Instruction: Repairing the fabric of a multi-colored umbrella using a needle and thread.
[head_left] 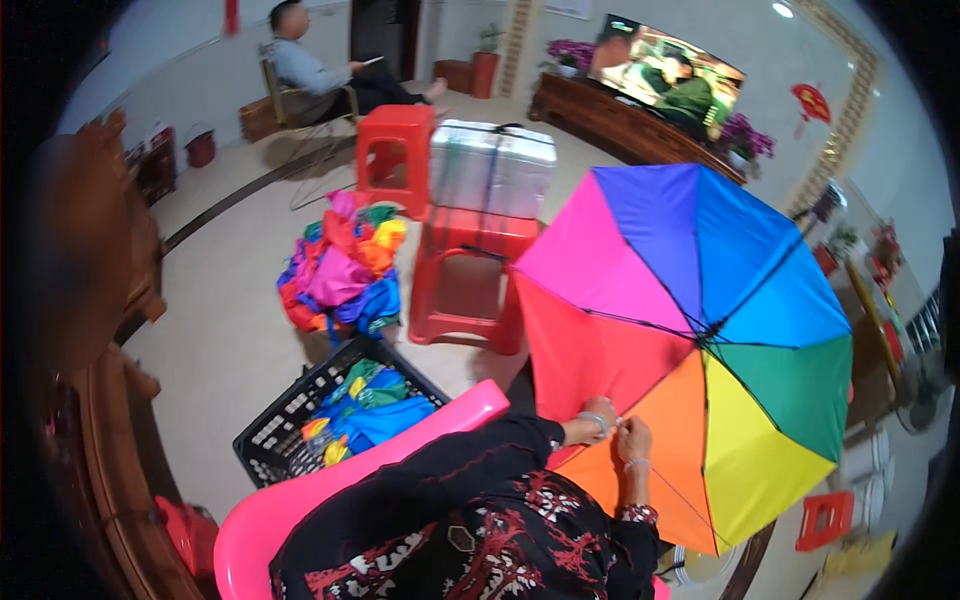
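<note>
A rainbow umbrella (pixel 640 362) is spread open in front of me, its inner side with black ribs turned my way. From the hub its shaft runs up to the right, ending in a dark handle (pixel 828 202). My left hand (pixel 597 418) is closed on the umbrella where the red and orange panels meet. Close beside it, my right hand (pixel 634 440) has its fingers pinched over the orange panel. What that pinch holds is too small to make out. A thin thread-like line slants down from the right hand across the orange panel.
A black crate (pixel 268 440) of colourful folded fabric stands left of my pink chair (pixel 245 520). Behind it is a heap of bright fabric (pixel 340 270). Red stools (pixel 395 125) stand ahead, one bearing a silvery strapped box (pixel 490 170). A person (pixel 305 70) sits far left.
</note>
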Action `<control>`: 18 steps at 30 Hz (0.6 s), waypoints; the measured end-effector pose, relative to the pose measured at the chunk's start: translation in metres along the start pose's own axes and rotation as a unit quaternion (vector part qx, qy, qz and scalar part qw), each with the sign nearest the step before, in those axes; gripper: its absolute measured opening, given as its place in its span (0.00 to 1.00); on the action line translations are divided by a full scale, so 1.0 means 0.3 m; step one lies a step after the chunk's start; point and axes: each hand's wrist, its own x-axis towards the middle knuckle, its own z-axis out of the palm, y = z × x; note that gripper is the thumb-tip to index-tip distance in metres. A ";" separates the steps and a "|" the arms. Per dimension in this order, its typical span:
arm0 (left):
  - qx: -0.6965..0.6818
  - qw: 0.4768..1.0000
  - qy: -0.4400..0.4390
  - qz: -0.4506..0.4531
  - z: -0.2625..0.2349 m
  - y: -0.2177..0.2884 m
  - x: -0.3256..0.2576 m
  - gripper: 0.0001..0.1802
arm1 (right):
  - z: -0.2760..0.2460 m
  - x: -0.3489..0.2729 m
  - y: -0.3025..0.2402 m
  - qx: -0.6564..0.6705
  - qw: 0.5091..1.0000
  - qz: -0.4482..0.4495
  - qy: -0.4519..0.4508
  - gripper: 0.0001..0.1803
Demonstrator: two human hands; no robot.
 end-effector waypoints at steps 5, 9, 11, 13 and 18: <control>-0.200 0.956 0.025 -0.215 -0.152 0.052 0.035 0.11 | 0.006 0.057 0.051 -0.053 0.998 -0.020 -0.024 0.03; -0.392 0.855 0.110 -0.321 -0.189 0.083 0.016 0.10 | -0.002 0.043 0.019 -0.056 0.998 -0.013 -0.013 0.03; -0.374 0.863 0.114 -0.320 -0.228 0.095 -0.024 0.10 | 0.007 0.037 0.030 -0.048 0.999 -0.013 -0.015 0.03; -0.339 0.880 0.123 -0.309 -0.288 0.107 -0.071 0.10 | 0.009 0.030 0.034 -0.036 0.999 -0.008 -0.012 0.03; -0.241 0.939 0.061 -0.237 -0.216 0.165 -0.046 0.10 | -0.015 -0.025 0.047 -0.044 0.999 0.027 -0.017 0.04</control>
